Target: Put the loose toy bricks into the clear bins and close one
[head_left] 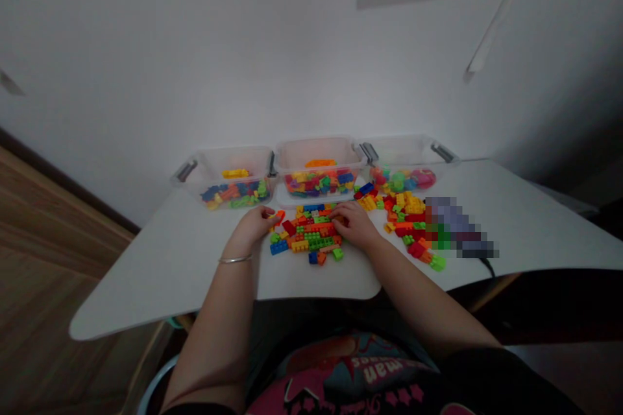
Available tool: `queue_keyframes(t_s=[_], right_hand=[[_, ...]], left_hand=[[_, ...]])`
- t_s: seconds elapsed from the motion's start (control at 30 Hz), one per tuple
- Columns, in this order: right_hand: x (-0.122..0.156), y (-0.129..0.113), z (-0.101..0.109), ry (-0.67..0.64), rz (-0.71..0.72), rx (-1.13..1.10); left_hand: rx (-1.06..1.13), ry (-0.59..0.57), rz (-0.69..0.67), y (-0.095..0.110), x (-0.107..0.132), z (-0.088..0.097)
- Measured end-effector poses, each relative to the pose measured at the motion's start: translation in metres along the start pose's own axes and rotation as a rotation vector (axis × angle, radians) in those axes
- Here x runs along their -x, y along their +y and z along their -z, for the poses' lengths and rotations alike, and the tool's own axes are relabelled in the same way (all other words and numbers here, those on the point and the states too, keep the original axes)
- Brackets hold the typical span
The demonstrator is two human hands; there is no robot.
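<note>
A cluster of toy building bricks [311,228] in red, orange, green, yellow and blue lies on the white table between my hands. At its left edge, my left hand [256,227] has thumb and fingers closed on an orange brick [280,216]. My right hand [357,225] rests over the cluster's right side with its fingers curled down; what they hold is hidden. A blue brick [279,247] lies at the near left of the cluster. Near the front sit a green brick [337,254] and a joined blue and orange piece [317,259].
Three clear plastic bins stand along the wall: a left bin [195,189], a middle bin [316,148] and a right bin [409,149], each holding colourful pieces. More loose bricks [413,220] spread right of my right hand, beside a blurred-out object [457,227] with a cable.
</note>
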State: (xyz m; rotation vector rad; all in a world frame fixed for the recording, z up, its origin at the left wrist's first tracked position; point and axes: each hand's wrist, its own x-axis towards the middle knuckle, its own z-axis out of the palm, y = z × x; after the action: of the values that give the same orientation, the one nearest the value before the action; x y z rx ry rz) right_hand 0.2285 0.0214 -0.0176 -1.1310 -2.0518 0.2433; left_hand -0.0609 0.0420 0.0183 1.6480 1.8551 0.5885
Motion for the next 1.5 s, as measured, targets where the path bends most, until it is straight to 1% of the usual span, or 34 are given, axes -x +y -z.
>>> queue_keyframes(t_s=[0.17, 0.33, 0.5, 0.63, 0.77, 0.9, 0.97, 1.13, 1.27, 1.37, 1.5], right_hand=[[0.0, 0.0, 0.001, 0.003, 0.009, -0.007], [0.0, 0.001, 0.001, -0.006, 0.008, -0.01], [0.0, 0.001, 0.0, -0.005, 0.002, -0.004], [0.0, 0.001, 0.001, -0.002, 0.001, -0.009], [0.0, 0.001, 0.001, -0.012, 0.004, -0.002], [0.0, 0.001, 0.0, -0.011, 0.003, -0.006], [0.0, 0.002, 0.0, -0.01, -0.001, -0.002], [-0.001, 0.001, 0.0, -0.014, -0.003, 0.001], [-0.001, 0.0, 0.0, -0.009, 0.005, -0.001], [-0.001, -0.001, 0.001, -0.008, 0.002, -0.002], [-0.001, -0.001, 0.0, -0.007, 0.0, -0.003]], left_hand=[[-0.056, -0.117, -0.11, -0.001, 0.003, 0.007], [-0.201, -0.143, -0.124, 0.004, 0.009, 0.011], [-0.301, -0.102, -0.161, 0.008, 0.011, 0.009], [-0.278, -0.037, -0.123, 0.011, 0.013, 0.008], [-0.26, 0.057, -0.087, 0.013, 0.015, 0.008], [-0.239, 0.036, -0.051, 0.017, 0.016, 0.01], [-0.226, 0.062, -0.046, 0.021, 0.018, 0.01], [-0.142, 0.222, -0.143, 0.034, 0.026, 0.01], [-0.037, 0.283, -0.221, 0.051, 0.037, 0.012], [0.103, 0.299, -0.306, 0.067, 0.04, 0.015], [0.341, 0.365, -0.446, 0.091, 0.032, 0.019]])
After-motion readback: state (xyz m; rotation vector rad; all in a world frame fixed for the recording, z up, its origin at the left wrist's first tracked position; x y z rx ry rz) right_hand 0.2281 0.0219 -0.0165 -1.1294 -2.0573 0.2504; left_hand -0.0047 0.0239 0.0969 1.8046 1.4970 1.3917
